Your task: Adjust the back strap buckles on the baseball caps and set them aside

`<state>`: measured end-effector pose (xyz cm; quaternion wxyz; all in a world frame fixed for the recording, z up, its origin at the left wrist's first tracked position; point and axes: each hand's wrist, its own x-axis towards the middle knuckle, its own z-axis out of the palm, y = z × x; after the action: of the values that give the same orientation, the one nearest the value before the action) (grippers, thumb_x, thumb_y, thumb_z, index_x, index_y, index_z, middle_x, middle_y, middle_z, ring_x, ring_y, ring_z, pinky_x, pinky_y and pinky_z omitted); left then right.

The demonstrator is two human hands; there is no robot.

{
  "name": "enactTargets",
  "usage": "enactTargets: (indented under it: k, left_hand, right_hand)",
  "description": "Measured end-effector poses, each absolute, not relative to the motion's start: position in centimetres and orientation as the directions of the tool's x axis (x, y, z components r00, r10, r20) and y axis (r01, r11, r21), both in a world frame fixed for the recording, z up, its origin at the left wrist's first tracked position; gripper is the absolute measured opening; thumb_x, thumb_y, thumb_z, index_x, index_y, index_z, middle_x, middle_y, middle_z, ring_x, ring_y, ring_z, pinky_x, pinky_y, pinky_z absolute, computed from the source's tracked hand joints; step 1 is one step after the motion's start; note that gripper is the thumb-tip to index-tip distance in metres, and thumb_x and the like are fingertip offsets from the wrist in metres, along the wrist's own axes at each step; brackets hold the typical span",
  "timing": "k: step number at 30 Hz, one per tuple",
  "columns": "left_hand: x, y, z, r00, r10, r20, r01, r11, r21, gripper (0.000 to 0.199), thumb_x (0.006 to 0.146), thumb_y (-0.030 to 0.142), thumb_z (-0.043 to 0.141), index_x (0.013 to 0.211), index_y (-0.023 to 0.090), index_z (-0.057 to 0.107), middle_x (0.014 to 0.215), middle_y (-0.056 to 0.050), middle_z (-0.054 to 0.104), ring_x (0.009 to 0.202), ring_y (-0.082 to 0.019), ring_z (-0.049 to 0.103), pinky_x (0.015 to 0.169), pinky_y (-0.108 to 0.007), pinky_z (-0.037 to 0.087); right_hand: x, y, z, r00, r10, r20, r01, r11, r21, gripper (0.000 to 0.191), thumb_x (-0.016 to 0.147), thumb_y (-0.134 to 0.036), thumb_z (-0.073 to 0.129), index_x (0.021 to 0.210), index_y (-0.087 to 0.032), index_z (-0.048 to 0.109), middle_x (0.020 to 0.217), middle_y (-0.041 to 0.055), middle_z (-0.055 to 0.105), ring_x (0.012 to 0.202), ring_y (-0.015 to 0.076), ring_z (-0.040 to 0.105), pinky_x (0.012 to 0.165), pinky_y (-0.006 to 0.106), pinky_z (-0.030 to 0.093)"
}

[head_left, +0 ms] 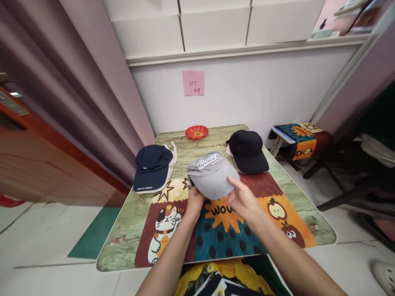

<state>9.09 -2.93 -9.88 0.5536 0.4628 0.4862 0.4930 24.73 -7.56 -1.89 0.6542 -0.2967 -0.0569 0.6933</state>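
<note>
A grey baseball cap [212, 176] with white raised lettering on its front is held up over the table, brim toward me. My left hand [195, 201] grips its left lower edge, fingers partly hidden beneath the cap. On the other side, my right hand [242, 195] pinches the brim with the thumb on top. To the left lies a navy cap [152, 166] with pale trim, and a light strap or second cap shows behind it. A black cap [247, 150] sits at the right, brim toward me, with something pink just beside it.
The wood-patterned table [123, 242] carries a colourful printed mat [166, 234]. A red scalloped dish [196, 132] stands at its far edge. A pink paper note [193, 83] is on the wall behind. At the right are a small stool [282, 135] and dark furniture; a curtain [101, 82] hangs left.
</note>
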Motion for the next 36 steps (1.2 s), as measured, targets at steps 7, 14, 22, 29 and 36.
enactTargets:
  k: [7, 14, 22, 29, 36]
  left_hand:
    - [8.6, -4.7, -10.6, 0.193, 0.976, 0.096, 0.211, -0.137, 0.968, 0.030, 0.089, 0.045, 0.059, 0.088, 0.017, 0.071, 0.074, -0.002, 0.067, 0.064, -0.014, 0.059, 0.061, -0.024, 0.049]
    - [8.6, -4.6, -9.9, 0.230, 0.969, 0.088, 0.304, -0.157, 0.940, 0.026, 0.090, 0.040, 0.058, 0.089, 0.018, 0.071, 0.079, -0.003, 0.069, 0.068, -0.015, 0.060, 0.063, -0.025, 0.047]
    - [8.5, -4.5, -9.8, 0.253, 0.963, 0.095, 0.345, -0.181, 0.921, 0.025, 0.091, 0.039, 0.057, 0.090, 0.018, 0.070, 0.077, -0.002, 0.068, 0.067, -0.015, 0.059, 0.063, -0.025, 0.045]
    - [8.4, -4.4, -9.9, 0.272, 0.956, 0.112, 0.363, -0.210, 0.908, 0.025, 0.092, 0.039, 0.056, 0.090, 0.019, 0.070, 0.078, -0.002, 0.069, 0.065, -0.015, 0.058, 0.061, -0.025, 0.044]
    - [8.1, -4.1, -9.9, 0.291, 0.951, 0.099, 0.392, -0.213, 0.895, 0.023, 0.094, 0.038, 0.055, 0.090, 0.020, 0.070, 0.083, -0.004, 0.072, 0.071, -0.018, 0.063, 0.063, -0.026, 0.046]
  right_hand:
    - [33.3, -0.2, 6.3, 0.272, 0.961, -0.040, -0.824, 0.212, -0.525, 0.032, 0.094, -0.011, 0.056, 0.122, -0.024, 0.064, 0.100, 0.0000, 0.079, 0.090, 0.0151, 0.075, 0.083, 0.029, 0.064]
    - [39.4, 3.5, 1.5, 0.476, 0.851, -0.221, -0.761, 0.273, -0.588, 0.024, 0.095, -0.010, 0.055, 0.112, -0.022, 0.066, 0.100, -0.0004, 0.078, 0.089, 0.0132, 0.074, 0.086, 0.029, 0.062]
    - [40.8, 2.1, -7.7, 0.527, 0.645, -0.553, -0.748, 0.044, -0.662, 0.016, 0.093, -0.007, 0.056, 0.099, -0.019, 0.064, 0.079, -0.0017, 0.074, 0.065, 0.0110, 0.071, 0.070, 0.024, 0.062]
    - [41.2, 2.3, -8.1, 0.586, 0.630, -0.509, -0.682, 0.045, -0.730, 0.012, 0.089, -0.010, 0.058, 0.092, -0.021, 0.061, 0.081, -0.0002, 0.074, 0.070, 0.0137, 0.072, 0.076, 0.030, 0.063]
    - [39.9, -2.0, -9.0, 0.794, 0.511, -0.329, -0.417, 0.064, -0.907, 0.041, 0.075, -0.021, 0.072, 0.112, -0.022, 0.056, 0.127, 0.0088, 0.064, 0.116, 0.0223, 0.064, 0.105, 0.042, 0.051]
